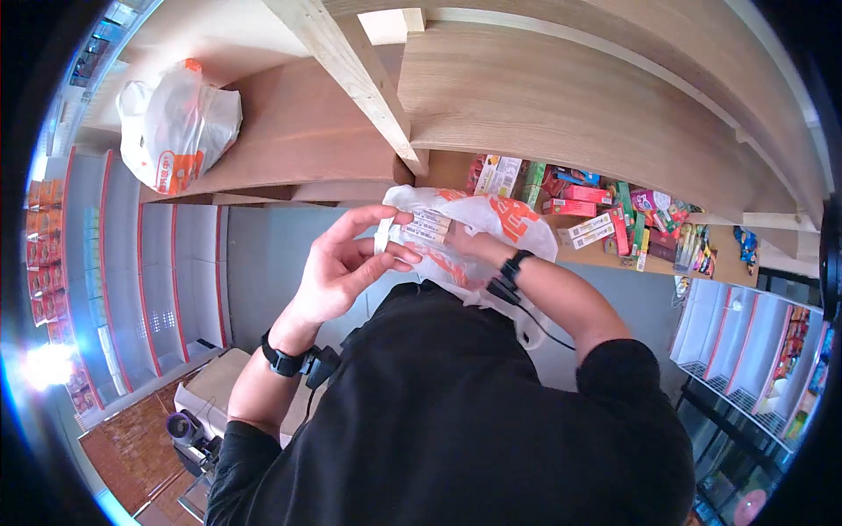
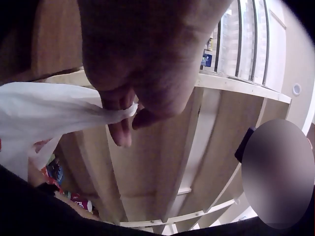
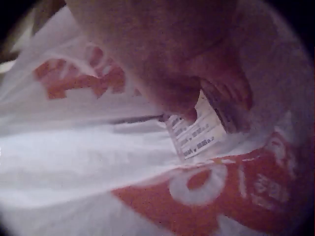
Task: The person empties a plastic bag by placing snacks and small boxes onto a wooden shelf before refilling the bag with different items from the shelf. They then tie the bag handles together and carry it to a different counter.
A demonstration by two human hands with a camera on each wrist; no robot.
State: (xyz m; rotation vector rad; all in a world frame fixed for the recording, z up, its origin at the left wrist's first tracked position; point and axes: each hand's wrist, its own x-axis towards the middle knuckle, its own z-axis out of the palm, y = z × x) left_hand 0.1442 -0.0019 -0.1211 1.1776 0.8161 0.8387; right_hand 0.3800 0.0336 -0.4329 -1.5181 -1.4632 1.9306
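Note:
A white plastic bag (image 1: 465, 208) with orange print hangs in front of the person. The left hand (image 1: 338, 272) pinches the bag's edge between thumb and fingers; in the left wrist view the plastic (image 2: 54, 110) stretches away from those fingertips. Inside the bag is the right hand (image 1: 474, 248), partly veiled by the thin plastic. It grips a stack of small flat boxes (image 3: 197, 137) with dark print on their pale narrow sides. The same boxes (image 1: 428, 224) show at the bag's mouth in the head view.
Many colourful packets and small boxes (image 1: 588, 208) lie on the wooden shelf at right, behind the bag. Another full plastic bag (image 1: 180, 127) stands on the shelf at left. A wooden post (image 1: 351, 74) rises between them. White racks (image 1: 158, 280) line the far left.

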